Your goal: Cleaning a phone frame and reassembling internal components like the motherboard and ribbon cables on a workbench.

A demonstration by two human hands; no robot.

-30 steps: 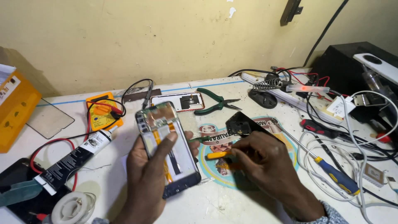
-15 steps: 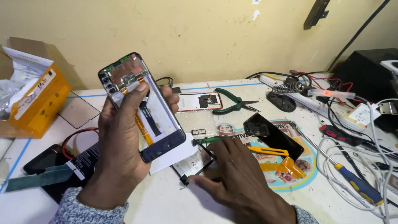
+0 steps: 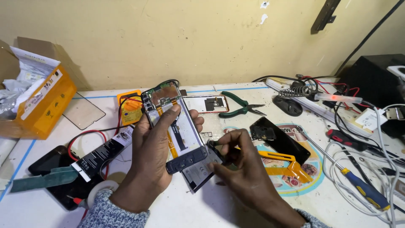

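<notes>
My left hand (image 3: 149, 158) holds an opened phone (image 3: 174, 126) upright above the white table, its back off, showing a circuit board and an orange flex cable. My right hand (image 3: 240, 169) grips the corner of a flat dark phone battery (image 3: 201, 168) lying on the table just under the phone's lower end. A small dark tool tip pokes out from the right hand's fingers. An orange plastic opening tool (image 3: 282, 164) lies right of that hand, beside a black phone back cover (image 3: 278, 139).
Green pliers (image 3: 240, 105), a red-rimmed phone case (image 3: 209, 103), a yellow multimeter (image 3: 130, 110) with red and black leads, an orange cardboard box (image 3: 40, 101) at left, a screwdriver (image 3: 358, 185), white cables and a power strip (image 3: 320, 99) at right, another dark phone (image 3: 50, 162) at lower left.
My left hand lowered the opened phone back toward the table's middle. My right hand shifted onto the battery beneath it, and the view swung slightly.
</notes>
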